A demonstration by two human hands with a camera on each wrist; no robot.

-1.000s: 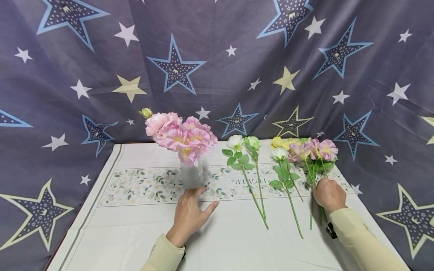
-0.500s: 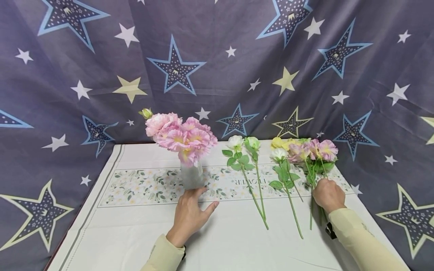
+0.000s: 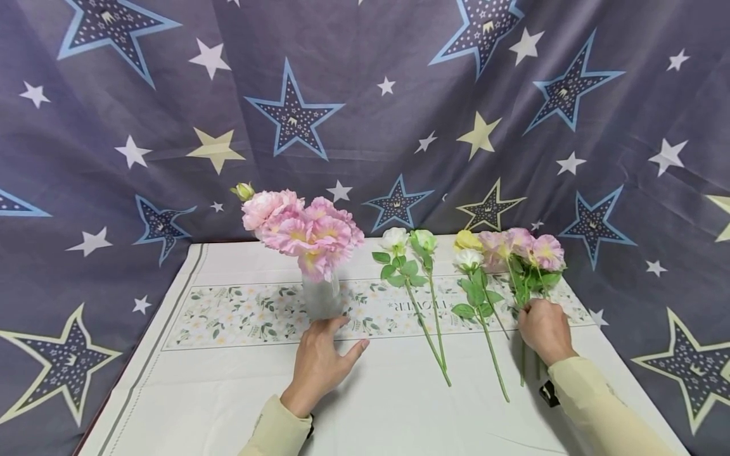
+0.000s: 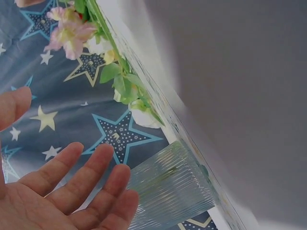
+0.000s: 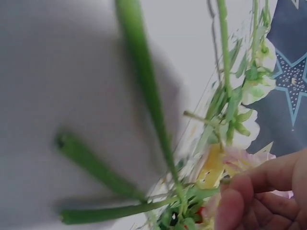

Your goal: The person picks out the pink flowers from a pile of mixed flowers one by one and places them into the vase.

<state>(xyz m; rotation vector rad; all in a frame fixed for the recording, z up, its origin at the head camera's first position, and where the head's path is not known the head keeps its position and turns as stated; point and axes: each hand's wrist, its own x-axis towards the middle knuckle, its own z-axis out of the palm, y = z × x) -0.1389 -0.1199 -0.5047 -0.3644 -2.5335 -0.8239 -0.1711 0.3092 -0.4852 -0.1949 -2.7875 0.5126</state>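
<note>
A clear ribbed vase stands on the table, filled with pink flowers and one green bud. My left hand is at its near side, fingers spread; the left wrist view shows the palm and loosely extended fingers beside the ribbed vase wall. Over at the right, my right hand pinches the stem of a pink-lilac flower among a cluster of flowers. In the right wrist view thumb and forefinger meet at a thin stem end; the rest of that stem is hidden by the fingers.
A white rose and a green rose lie left of the cluster, stems toward me. Another white rose and a yellow flower lie beside it. A star-patterned curtain hangs behind the white tablecloth.
My right hand has shifted slightly left, and the pink-lilac flowers have moved left with it, covering part of the yellow ones. The left hand stays at the vase.
</note>
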